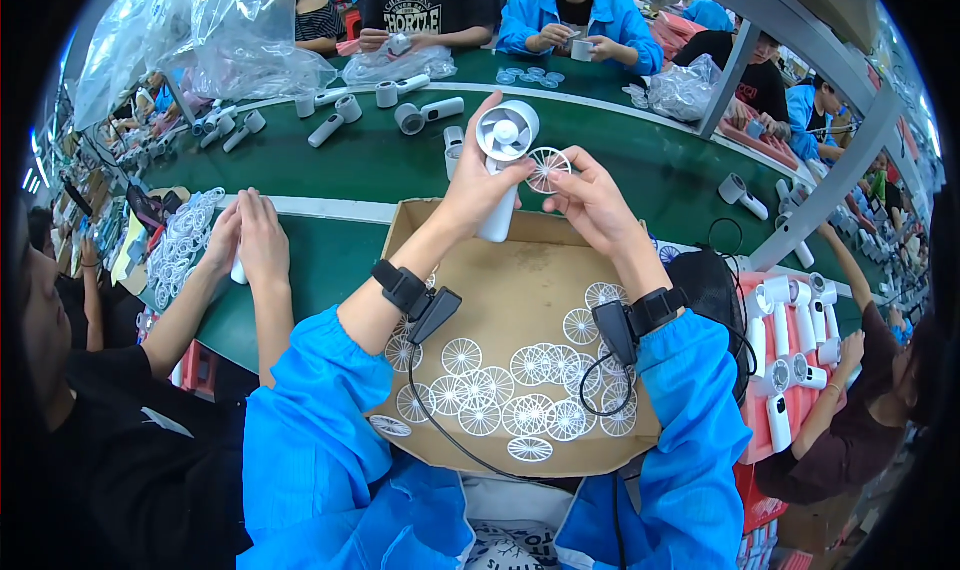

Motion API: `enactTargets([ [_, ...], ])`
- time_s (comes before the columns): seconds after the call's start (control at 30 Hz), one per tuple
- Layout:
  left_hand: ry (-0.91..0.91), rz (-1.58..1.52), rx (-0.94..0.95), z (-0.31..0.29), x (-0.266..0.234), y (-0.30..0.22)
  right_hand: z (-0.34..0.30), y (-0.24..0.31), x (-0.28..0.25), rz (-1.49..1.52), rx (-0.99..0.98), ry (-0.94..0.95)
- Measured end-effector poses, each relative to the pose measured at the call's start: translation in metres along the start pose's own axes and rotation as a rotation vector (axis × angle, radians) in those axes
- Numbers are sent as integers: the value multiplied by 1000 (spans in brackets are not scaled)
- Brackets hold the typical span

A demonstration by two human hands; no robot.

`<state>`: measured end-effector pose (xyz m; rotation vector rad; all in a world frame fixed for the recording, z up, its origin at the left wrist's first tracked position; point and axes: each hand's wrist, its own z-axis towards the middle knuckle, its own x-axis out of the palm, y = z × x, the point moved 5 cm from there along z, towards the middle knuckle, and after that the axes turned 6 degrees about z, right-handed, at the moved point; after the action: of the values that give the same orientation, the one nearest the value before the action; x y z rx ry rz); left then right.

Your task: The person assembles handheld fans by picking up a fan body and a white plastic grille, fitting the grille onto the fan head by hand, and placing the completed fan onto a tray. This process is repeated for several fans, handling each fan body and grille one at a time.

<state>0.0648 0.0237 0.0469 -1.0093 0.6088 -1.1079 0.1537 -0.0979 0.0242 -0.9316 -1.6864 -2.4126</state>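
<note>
My left hand [477,185] is wrapped round a white handheld fan [495,227], its round head tilted up so the blades show inside the ring. Close beside it, my right hand [592,198] pinches a white spoked fan grille [548,170] by its edge. The grille is at the right of the fan head, and its face is turned toward me. Below both hands, a shallow cardboard box [500,270] holds many loose white grilles [462,356], scattered and overlapping mostly in its near half.
A green conveyor [330,175] with several white fans [326,130] crosses behind the box. On the left are a person's hands [255,238] and a pile of white cords [183,250]. At the right, a pink tray [755,355] of fans stands near a slanted metal post [835,185].
</note>
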Motion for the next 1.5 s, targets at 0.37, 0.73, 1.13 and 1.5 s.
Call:
enactTargets([
  [0.37,-41,64,63,9,-5,8,4,-2,8,-183,-159,-176],
  [0.73,69,91,-65,-8,23,28,-18,21,49,-1480,-940,-344],
  [1.13,64,226,7,-12,24,22,-22,21,53,-1569,-1010,-308],
  [1.5,150,-60,-269,-15,20,34,-11,10,43,-1765,-1087,-201],
])
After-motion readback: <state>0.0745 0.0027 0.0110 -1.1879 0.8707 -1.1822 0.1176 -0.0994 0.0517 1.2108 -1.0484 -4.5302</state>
